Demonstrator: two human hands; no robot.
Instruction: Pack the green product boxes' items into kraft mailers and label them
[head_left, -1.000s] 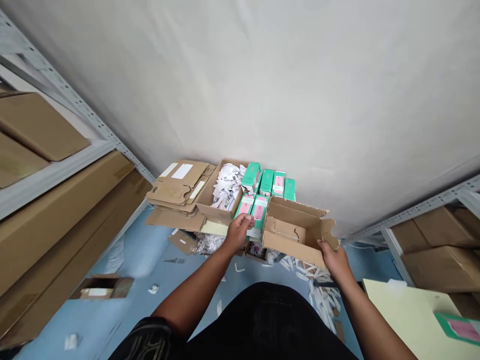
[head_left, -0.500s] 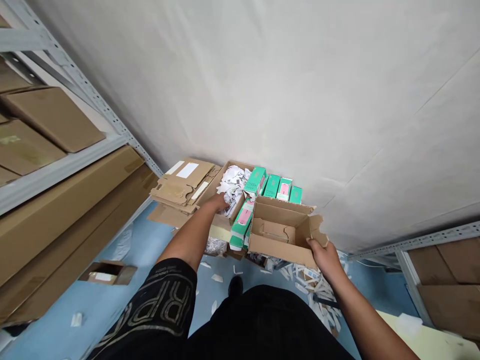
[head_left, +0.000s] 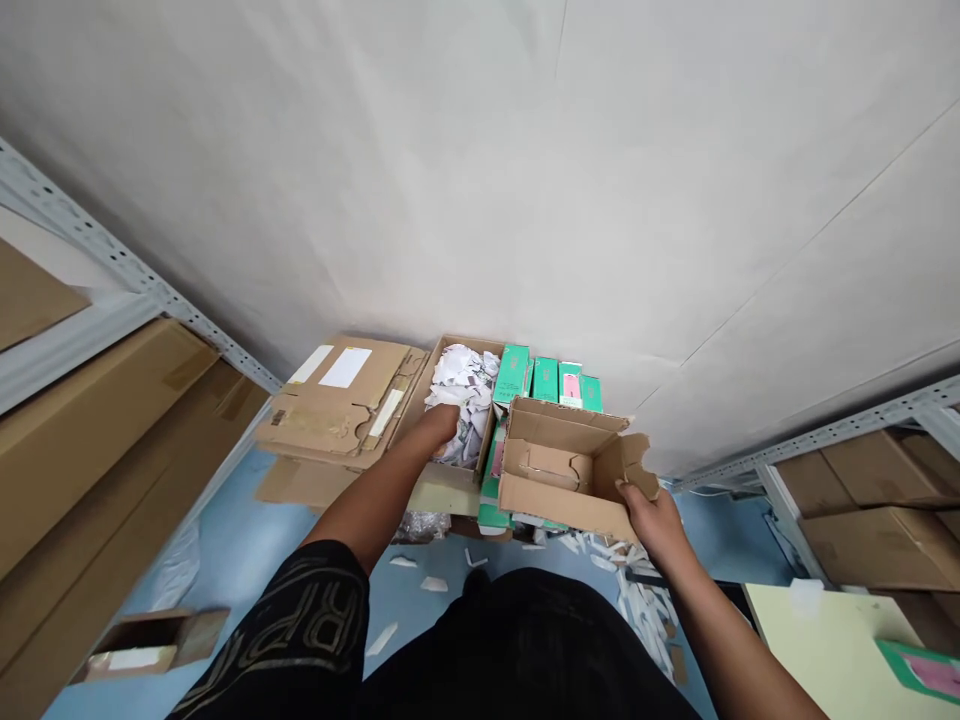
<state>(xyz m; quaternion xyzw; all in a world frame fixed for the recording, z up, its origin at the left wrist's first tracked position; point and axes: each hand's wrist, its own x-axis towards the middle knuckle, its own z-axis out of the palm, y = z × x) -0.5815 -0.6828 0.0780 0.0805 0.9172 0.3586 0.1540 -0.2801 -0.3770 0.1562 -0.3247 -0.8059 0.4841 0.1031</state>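
My left hand [head_left: 444,428] reaches into a brown cardboard box, its fingers curled in among torn white paper scraps [head_left: 463,377]; the fingertips are partly hidden. That scrap-filled box [head_left: 420,395] stands against the wall. With my right hand [head_left: 651,515] I grip the right end of an open cardboard box [head_left: 566,510], thumb near its torn end flap. It is tilted toward me, and only its bare cardboard inside shows. Between and behind the two boxes are several green cartons [head_left: 513,373], some with pink labels.
Flattened cardboard boxes [head_left: 330,400] are stacked at left. Metal shelving with long cartons [head_left: 97,450] rises on the left; more boxed shelves [head_left: 877,545] are at right. White strips [head_left: 649,620] litter the blue floor. A pale yellow tabletop [head_left: 817,640] is at lower right.
The view has shifted, showing more of the yellow tabletop and a green carton on it. My left hand has moved slightly within the scraps; my right still holds the open box.
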